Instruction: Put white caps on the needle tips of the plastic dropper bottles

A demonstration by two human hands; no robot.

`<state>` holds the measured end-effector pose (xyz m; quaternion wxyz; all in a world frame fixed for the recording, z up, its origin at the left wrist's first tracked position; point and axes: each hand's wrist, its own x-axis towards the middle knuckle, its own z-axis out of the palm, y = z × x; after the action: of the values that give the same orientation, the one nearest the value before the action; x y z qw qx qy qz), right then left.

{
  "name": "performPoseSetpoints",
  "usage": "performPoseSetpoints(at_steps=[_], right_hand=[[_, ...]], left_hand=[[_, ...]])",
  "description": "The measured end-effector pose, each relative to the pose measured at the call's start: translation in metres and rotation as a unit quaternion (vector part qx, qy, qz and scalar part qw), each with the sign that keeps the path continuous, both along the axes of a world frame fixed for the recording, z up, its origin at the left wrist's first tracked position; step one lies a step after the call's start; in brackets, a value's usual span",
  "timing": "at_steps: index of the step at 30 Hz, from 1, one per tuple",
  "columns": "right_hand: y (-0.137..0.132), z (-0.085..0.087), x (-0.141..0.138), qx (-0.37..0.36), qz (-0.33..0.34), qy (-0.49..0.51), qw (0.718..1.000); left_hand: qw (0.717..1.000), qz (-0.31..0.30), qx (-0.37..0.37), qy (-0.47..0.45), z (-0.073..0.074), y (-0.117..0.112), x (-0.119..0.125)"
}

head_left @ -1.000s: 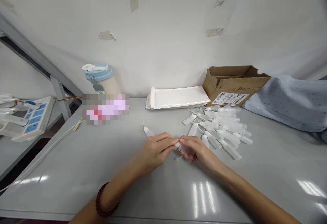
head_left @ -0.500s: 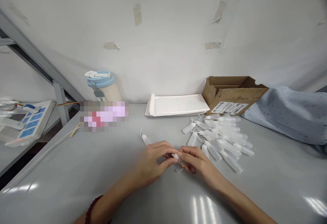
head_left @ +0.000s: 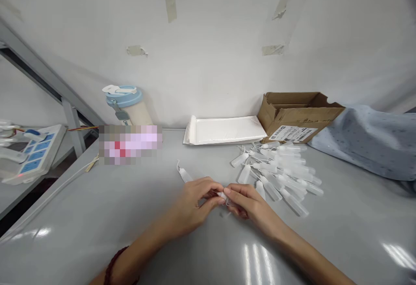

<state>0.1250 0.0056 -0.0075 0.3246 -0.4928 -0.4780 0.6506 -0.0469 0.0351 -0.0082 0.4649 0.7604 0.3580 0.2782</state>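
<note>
My left hand point(head_left: 199, 199) and my right hand point(head_left: 246, 201) meet fingertip to fingertip above the grey table. Between their pinched fingers is a small squeeze bottle point(head_left: 223, 195), of which mainly the white cap end shows; the fingers cover most of it. Both hands are closed on it. Just beyond my left hand lies a translucent squeeze bottle point(head_left: 184, 174) with a thin bent nozzle, its lower end hidden behind the hand. Past my right hand spreads a pile of similar squeeze bottles point(head_left: 287, 174), lying in various directions.
A white padded envelope stack point(head_left: 227, 129) lies against the wall beside an open cardboard box point(head_left: 299, 118). Blue patterned cloth point(head_left: 367, 142) rests at right. A lidded cup point(head_left: 130, 107) stands back left, behind a blurred pink item point(head_left: 131, 144). A power strip point(head_left: 37, 155) lies far left.
The camera view has shifted slightly. My fingers have moved a little around the bottle's cap end, and both hands stay together in nearly the same place.
</note>
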Motion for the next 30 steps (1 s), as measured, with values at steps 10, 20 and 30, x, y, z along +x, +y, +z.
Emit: performPoseSetpoints(at_steps=[10,20,30], right_hand=[[-0.003,0.001,-0.004,0.013,-0.011,-0.005,1.0],[-0.003,-0.004,-0.003,0.052,-0.022,-0.029,0.998],[-0.005,-0.012,-0.005,0.097,-0.047,-0.071,0.992]], left_hand=[[0.993,0.012,-0.116,0.011,0.002,0.002,-0.002],[1.0,0.005,0.008,-0.015,-0.002,0.001,-0.001],[0.997,-0.012,0.062,0.032,-0.008,-0.003,0.002]])
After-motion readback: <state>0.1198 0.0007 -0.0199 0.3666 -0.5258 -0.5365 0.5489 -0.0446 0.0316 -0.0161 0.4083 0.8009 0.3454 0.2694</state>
